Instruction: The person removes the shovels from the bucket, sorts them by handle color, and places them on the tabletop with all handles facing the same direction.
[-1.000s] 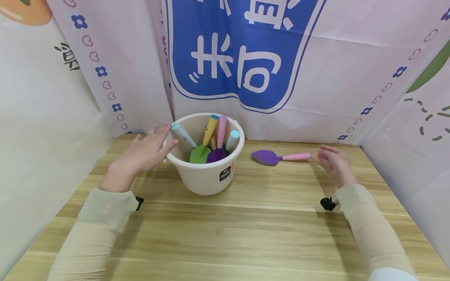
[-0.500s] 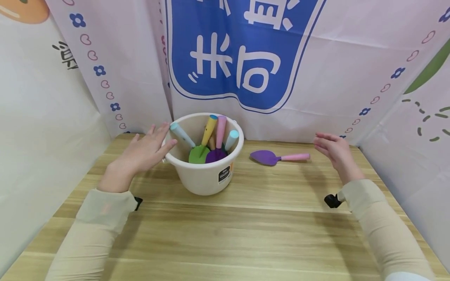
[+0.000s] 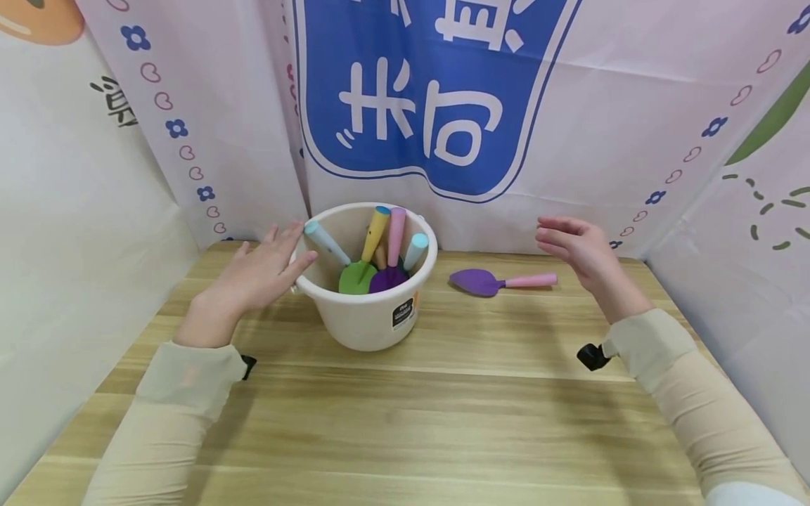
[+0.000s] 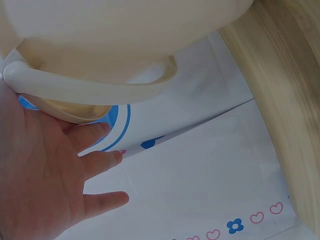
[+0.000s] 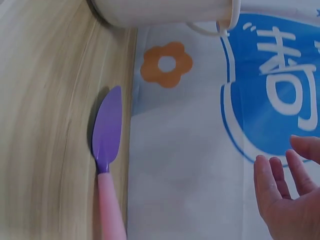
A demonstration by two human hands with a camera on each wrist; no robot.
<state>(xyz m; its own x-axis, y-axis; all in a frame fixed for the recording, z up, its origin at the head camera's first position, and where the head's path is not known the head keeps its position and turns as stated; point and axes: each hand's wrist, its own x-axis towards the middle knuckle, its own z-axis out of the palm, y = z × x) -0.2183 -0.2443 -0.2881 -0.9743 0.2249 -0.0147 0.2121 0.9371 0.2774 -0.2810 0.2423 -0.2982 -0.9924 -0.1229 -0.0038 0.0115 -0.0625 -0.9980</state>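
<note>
My left hand [image 3: 256, 274] rests on the left rim of a white bucket [image 3: 363, 323], fingers spread; in the left wrist view the bucket's handle [image 4: 100, 92] hangs beside the fingers. Inside the bucket stand several small trowels, among them a green trowel with a yellow handle [image 3: 373, 242] and a purple one with a pink handle [image 3: 396, 235]. Two light blue handles [image 3: 325, 241] lean at the sides. Another purple trowel [image 3: 477, 282] with a pink handle lies on the table. My right hand [image 3: 585, 256] hovers above its handle end, holding nothing, fingers loosely extended.
The wooden table [image 3: 405, 414] meets a white cloth backdrop [image 3: 607, 176] with blue print close behind the bucket and trowel. White cloth side walls [image 3: 82, 232] flank the table left and right.
My right hand has risen from beside the trowel's handle end and shifted left over it. The left hand stays on the bucket rim. The trowel on the table has not moved.
</note>
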